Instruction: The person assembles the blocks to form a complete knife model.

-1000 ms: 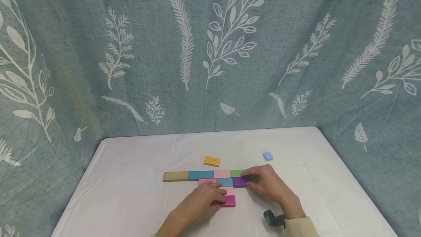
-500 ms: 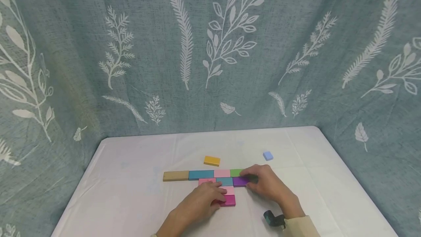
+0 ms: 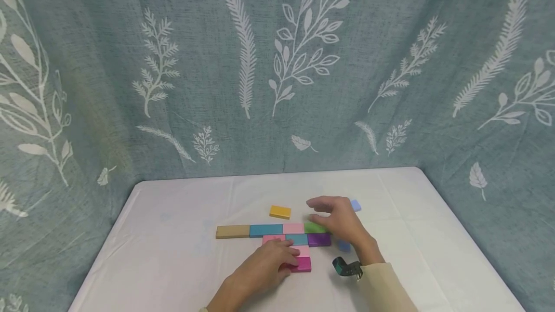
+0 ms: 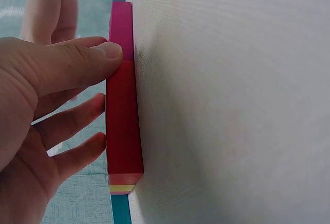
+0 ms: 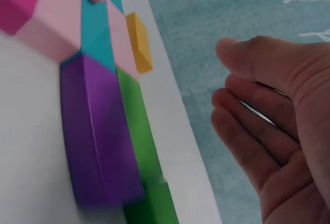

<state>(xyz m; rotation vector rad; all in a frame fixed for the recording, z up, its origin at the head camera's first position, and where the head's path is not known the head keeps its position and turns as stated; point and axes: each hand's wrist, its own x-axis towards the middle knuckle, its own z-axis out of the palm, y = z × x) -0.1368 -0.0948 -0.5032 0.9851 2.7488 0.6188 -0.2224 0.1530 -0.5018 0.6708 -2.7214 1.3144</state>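
My left hand (image 3: 266,266) rests on the near rows of a flat layout of coloured blocks. In the left wrist view its thumb (image 4: 111,51) touches where a magenta block (image 4: 121,26) meets a red block (image 4: 122,116); its other fingers extend over the top. My right hand (image 3: 342,220) is raised above the right end of the far row, thumb and fingers apart, nothing between them. Beneath it lies a green block (image 3: 314,227); just nearer is a purple block (image 3: 319,240). A darker green block (image 5: 154,203) adjoins them in the right wrist view.
The far row also has a tan block (image 3: 232,232), a teal block (image 3: 266,230) and a pink block (image 3: 293,228). Apart from it lie a yellow block (image 3: 280,212), a light blue block (image 3: 355,205) and a blue block (image 3: 344,246). A curtain (image 3: 260,71) rises behind the white table (image 3: 173,254).
My right hand has let go of the blocks at the right end and moved up and slightly left, uncovering the purple block and a blue block. My left hand has stayed put.
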